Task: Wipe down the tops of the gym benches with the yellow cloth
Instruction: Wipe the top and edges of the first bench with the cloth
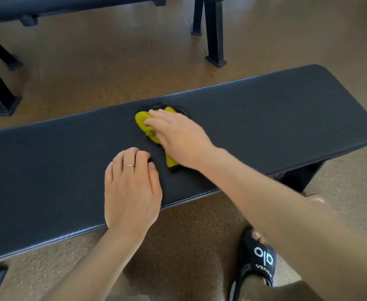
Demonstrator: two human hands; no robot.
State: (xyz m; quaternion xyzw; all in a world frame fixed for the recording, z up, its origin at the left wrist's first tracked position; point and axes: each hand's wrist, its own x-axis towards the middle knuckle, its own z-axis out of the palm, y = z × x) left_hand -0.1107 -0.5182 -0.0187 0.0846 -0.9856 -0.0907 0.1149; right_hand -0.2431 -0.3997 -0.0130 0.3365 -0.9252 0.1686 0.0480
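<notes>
A long black padded gym bench (275,118) runs across the view from lower left to upper right. Near its middle lies the bunched yellow cloth (142,122), dented into the padding. My right hand (178,137) lies on top of the cloth with fingers spread fairly flat, pressing it down; part of the cloth shows under the wrist side. My left hand (132,187) rests on the bench top just left of the cloth, its fingers curled under with the knuckles up, holding nothing. It wears a ring.
A second black bench (48,7) stands beyond, its black legs (215,40) planted on the tan speckled floor. More legs stand at the far left (2,92). My foot in a black slipper (256,259) is on the floor under the near edge.
</notes>
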